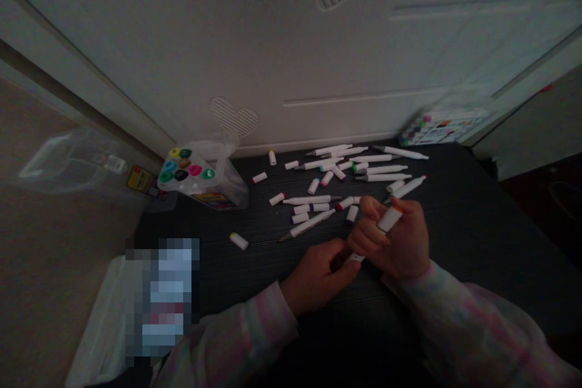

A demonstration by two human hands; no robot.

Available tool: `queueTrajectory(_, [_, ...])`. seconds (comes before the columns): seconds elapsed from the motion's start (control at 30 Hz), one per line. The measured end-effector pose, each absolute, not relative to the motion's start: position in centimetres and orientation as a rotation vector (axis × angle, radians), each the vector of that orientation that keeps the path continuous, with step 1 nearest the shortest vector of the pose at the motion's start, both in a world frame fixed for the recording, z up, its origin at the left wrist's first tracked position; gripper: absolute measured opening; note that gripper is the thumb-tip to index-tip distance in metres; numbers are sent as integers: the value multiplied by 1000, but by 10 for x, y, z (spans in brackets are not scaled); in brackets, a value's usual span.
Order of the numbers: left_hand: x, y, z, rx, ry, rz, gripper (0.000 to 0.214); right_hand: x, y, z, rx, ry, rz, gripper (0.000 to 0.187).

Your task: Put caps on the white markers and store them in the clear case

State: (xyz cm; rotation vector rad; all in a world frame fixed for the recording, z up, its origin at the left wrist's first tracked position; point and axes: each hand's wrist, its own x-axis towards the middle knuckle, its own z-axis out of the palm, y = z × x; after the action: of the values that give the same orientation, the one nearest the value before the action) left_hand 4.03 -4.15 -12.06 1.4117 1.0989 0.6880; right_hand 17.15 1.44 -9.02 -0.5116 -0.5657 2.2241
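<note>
My right hand (404,239) is closed, its fingers wrapped round a white marker (390,219) with an orange end pointing up and right. Close against it, my left hand (321,273) pinches a white end that shows below the right fingers and looks like the same marker; the middle is hidden by the fingers. Beyond the hands, several uncapped white markers (313,224) with grey tips lie scattered on the dark table. Loose caps lie among them, including a purple-ended cap (351,214) beside the right hand and a yellow-ended cap (239,241) farther left.
A clear marker case (234,185) at the left carries several coloured marker ends on top. Another pack of markers (448,124) leans by the white panel (291,48) at the back right. A translucent lid (97,321) and a pixelated item (168,297) are at the lower left.
</note>
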Motion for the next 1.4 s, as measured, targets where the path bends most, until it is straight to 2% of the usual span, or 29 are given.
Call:
queueTrajectory(0.57, [40,-41,-123,1453,1096,646,23,170,14,-90,-517,-581,2202,24])
queueTrajectory(1.03, [40,-41,-127,1326,1122,683,25,163,21,-96,-639,-589,2124,41])
queueTrajectory(1.4, [40,-42,-126,1277,1109,695,25,160,20,-100,-654,-569,2092,47])
